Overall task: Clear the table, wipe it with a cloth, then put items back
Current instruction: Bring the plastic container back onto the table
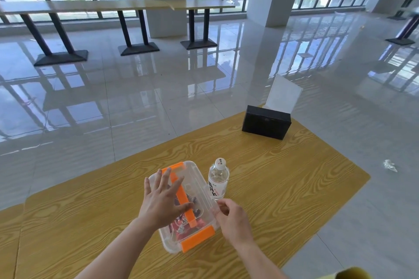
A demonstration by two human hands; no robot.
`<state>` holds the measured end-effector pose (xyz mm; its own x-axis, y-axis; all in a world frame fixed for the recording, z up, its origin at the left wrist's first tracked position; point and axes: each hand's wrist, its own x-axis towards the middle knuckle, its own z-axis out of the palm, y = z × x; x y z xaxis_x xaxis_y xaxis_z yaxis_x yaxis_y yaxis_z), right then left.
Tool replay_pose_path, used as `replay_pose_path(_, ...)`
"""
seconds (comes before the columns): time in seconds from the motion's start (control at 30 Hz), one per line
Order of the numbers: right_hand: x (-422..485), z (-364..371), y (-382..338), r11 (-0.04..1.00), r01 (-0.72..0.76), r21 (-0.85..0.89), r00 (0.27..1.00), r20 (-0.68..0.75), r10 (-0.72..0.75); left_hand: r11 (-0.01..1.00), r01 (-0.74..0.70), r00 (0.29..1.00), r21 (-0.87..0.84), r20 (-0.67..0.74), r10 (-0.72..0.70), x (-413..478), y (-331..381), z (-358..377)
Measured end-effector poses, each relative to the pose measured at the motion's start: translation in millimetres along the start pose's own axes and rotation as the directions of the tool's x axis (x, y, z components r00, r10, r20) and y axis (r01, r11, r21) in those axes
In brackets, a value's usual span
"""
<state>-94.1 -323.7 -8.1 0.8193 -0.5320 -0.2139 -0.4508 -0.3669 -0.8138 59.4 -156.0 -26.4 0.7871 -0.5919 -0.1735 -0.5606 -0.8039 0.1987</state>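
Note:
A clear plastic storage box [199,190] with an orange handle and orange clips sits on the wooden table [283,179] near its front. My left hand [162,199] lies flat on the lid with fingers spread. My right hand [233,219] is at the box's right side with fingers curled against its edge. A water bottle [218,179] with a white cap stands upright just right of the box. A black rectangular box [266,122] stands at the table's far end, with a clear acrylic sign holder [284,94] behind it.
Shiny tiled floor surrounds the table. A crumpled scrap [390,165] lies on the floor to the right. Long tables with black pedestal bases [136,48] stand by the windows. A yellow object [353,273] shows at the bottom right edge.

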Motion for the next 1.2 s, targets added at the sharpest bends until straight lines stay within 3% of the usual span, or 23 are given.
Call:
replay_pose_path(0.23,10.3,-17.8,-1.9,0.981,0.075,-0.18,0.995,-0.048,-0.085,1.0,-0.019,0.995,-0.023,-0.101,0.017,-8.9,14.0,-16.2)
replay_pose_path(0.53,11.0,-55.4,-15.0,0.846,0.194,-0.496,0.973,-0.01,-0.229,0.999,-0.037,0.988,-0.002,-0.15,0.036,-28.7,38.2,-32.5)
replay_pose_path(0.93,27.7,-113.4,14.6,0.755,0.301,-0.582,0.944,0.072,-0.321,0.998,0.007,0.97,-0.059,-0.242,-0.021,-43.0,115.8,-18.8)
replay_pose_path(1.2,46.0,-183.4,57.3,0.683,0.442,-0.582,0.894,0.223,-0.388,0.994,0.103,0.963,0.046,-0.254,-0.088,-49.7,220.2,-0.4)
